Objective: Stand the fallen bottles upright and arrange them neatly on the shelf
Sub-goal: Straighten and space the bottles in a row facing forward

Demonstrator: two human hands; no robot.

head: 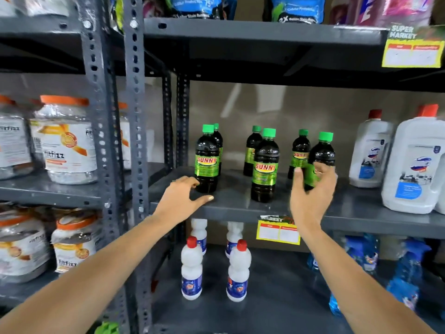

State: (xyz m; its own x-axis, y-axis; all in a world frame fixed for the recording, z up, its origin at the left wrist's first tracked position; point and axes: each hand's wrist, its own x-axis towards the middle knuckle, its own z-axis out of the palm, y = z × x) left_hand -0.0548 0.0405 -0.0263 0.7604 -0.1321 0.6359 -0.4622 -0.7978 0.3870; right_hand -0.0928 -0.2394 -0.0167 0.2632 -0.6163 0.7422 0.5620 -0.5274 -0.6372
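Observation:
Several dark Sunny bottles with green caps stand upright in pairs on the grey middle shelf (231, 206). My right hand (310, 191) curls around the lower part of the front right bottle (322, 153), thumb on its left and fingers across its label. That bottle stands near the shelf's front, leaning slightly. My left hand (185, 196) lies open on the shelf, its fingertips touching the base of the front left bottle (207, 162). The front middle bottle (265, 165) stands free between my hands.
Large white jugs (414, 165) with red caps stand on the same shelf at the right. White bottles (191, 268) with red caps fill the shelf below. Clear jars (67, 141) with orange lids sit in the left rack, behind grey uprights (136, 116).

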